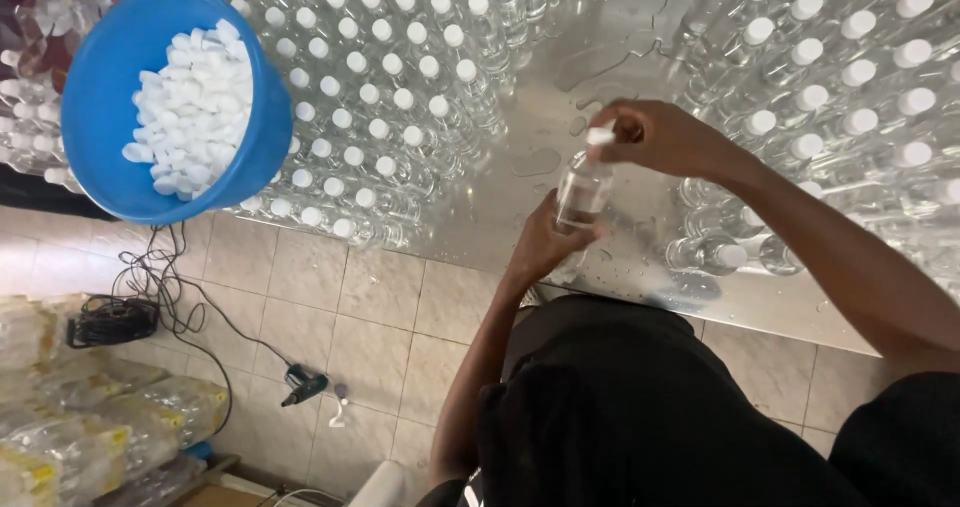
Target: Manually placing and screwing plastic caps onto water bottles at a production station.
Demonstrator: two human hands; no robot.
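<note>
My left hand (pixel 540 242) grips the body of a clear plastic bottle (pixel 582 192) standing on the wet steel table (pixel 545 97). My right hand (pixel 660 135) pinches the white cap (pixel 600 136) on top of that bottle. On both sides of it stand several capped clear bottles, one block (pixel 390 97) to the left and another (pixel 840 87) to the right. Two capped bottles (pixel 715 254) lie on their sides just right of the held one.
A blue bowl (pixel 110 97) full of white caps rests on the left bottles. Below the table edge is a tiled floor with black cables (pixel 160 287), a small tool (pixel 303 384) and wrapped packs of bottles (pixel 90 417) at lower left.
</note>
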